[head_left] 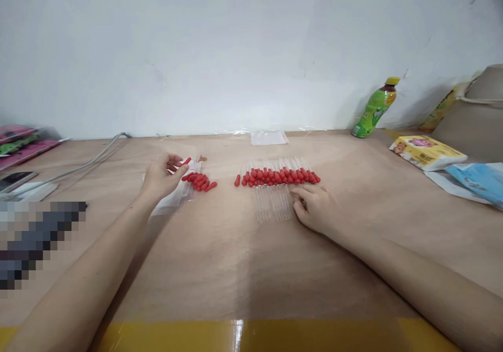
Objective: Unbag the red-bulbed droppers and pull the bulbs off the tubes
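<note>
My left hand (163, 174) pinches a red rubber bulb (186, 161) above a clear plastic bag (173, 201). Just right of that hand lies a small pile of loose red bulbs (200, 181). In the middle, red-capped glass tubes (275, 176) lie in a dense row, their clear ends pointing to the wall. Nearer to me is a row of clear glass tubes (273, 204). My right hand (312, 205) rests at the right end of these clear tubes, fingers curled together at their upper ends; whether it grips one is hidden.
A green bottle (373, 110) leans near the wall, with a yellow tissue pack (428, 152) and blue packet (477, 182) at right. A white card (269, 138) lies at the back. Left are a cable (100, 155), a phone (15, 180) and pink packets (31, 153).
</note>
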A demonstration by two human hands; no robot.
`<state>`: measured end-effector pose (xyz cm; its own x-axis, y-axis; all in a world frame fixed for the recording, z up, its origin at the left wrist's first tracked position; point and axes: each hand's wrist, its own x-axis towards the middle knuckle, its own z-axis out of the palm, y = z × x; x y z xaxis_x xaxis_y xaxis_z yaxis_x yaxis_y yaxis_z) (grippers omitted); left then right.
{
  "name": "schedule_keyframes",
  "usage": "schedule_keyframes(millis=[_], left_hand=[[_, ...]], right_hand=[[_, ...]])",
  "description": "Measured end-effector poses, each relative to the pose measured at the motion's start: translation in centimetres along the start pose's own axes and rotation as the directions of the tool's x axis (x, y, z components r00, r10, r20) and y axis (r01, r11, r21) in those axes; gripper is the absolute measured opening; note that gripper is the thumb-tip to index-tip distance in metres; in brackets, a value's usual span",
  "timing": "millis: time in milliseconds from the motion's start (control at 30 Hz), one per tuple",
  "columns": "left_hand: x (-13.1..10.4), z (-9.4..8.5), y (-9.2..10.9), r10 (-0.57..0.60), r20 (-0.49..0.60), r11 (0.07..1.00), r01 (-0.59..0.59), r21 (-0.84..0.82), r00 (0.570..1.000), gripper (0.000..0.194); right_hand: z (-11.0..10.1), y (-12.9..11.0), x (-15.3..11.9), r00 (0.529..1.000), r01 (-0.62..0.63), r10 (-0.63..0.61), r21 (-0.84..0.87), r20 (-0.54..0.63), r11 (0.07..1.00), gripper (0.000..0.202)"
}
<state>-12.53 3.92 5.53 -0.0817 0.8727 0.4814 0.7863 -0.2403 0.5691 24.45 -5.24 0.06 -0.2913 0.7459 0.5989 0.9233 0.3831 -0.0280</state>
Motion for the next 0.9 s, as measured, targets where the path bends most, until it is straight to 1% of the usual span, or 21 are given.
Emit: schedule_keyframes(millis=[133,267,333,400,467,533,600,700,733,800,833,900], left_hand=[[-0.3,0.7,-0.9,-0.004,0.061,1.000,0.003,0.025,0.998,0.035],[-0.6,1.1,-1.0,-0.020,0.108,0.997,0.012,0.070,0.994,0.034],[-0.6,0.9,-0.8,-0.014,0.093,0.996,0.005,0.093,0.996,0.031],[-0.6,0.7,-0.4,0.008,0.049,0.991,-0.015,0.133,0.999,0.028],[-0.8,0.6,0.2,0.066,-0.009,0.982,-0.064,0.176,0.998,0.024],[-1.3,1.0,1.2,0.175,-0.061,0.964,-0.159,0.213,0.983,0.021],[-2.4,1.8,2.4,0.316,-0.075,0.924,-0.288,0.253,0.946,0.019],[-4.5,3.7,4.3,0.485,-0.002,0.836,-0.463,0.296,0.875,0.018],[-5.1,4.3,4.8,0.518,0.031,0.809,-0.502,0.305,0.855,0.018],[-6.1,5.4,5.7,0.553,0.057,0.777,-0.540,0.325,0.831,0.020],[-6.3,5.8,6.0,0.557,0.066,0.769,-0.545,0.334,0.828,0.022],[-6.3,6.5,6.4,0.547,0.074,0.769,-0.535,0.350,0.834,0.026]], right_hand=[[0.3,-0.1,-0.1,1.000,0.022,-0.021,0.018,-0.018,1.000,0.018],[0.1,-0.4,-0.2,1.000,0.005,-0.004,0.047,-0.009,0.999,0.017],[0.0,-0.5,-0.2,1.000,-0.010,0.009,0.077,0.013,0.997,0.018],[0.1,-0.5,-0.2,0.999,-0.022,0.020,0.113,0.026,0.993,0.018],[0.4,-0.4,-0.1,1.000,-0.030,0.030,0.159,0.006,0.987,0.019],[0.6,-0.2,0.0,0.999,-0.025,0.034,0.221,-0.035,0.975,0.019],[0.7,-0.1,0.2,0.996,-0.005,0.030,0.288,-0.082,0.958,0.019],[0.5,0.2,0.3,0.994,0.051,-0.017,0.334,-0.104,0.941,0.020],[0.5,0.2,0.3,0.995,0.068,-0.038,0.340,-0.093,0.938,0.021],[0.4,0.4,0.3,0.996,0.070,-0.048,0.351,-0.072,0.934,0.021],[0.4,0.6,0.3,0.997,0.054,-0.031,0.360,-0.070,0.931,0.021],[0.6,0.8,0.3,0.996,0.009,0.024,0.375,-0.084,0.927,0.021]])
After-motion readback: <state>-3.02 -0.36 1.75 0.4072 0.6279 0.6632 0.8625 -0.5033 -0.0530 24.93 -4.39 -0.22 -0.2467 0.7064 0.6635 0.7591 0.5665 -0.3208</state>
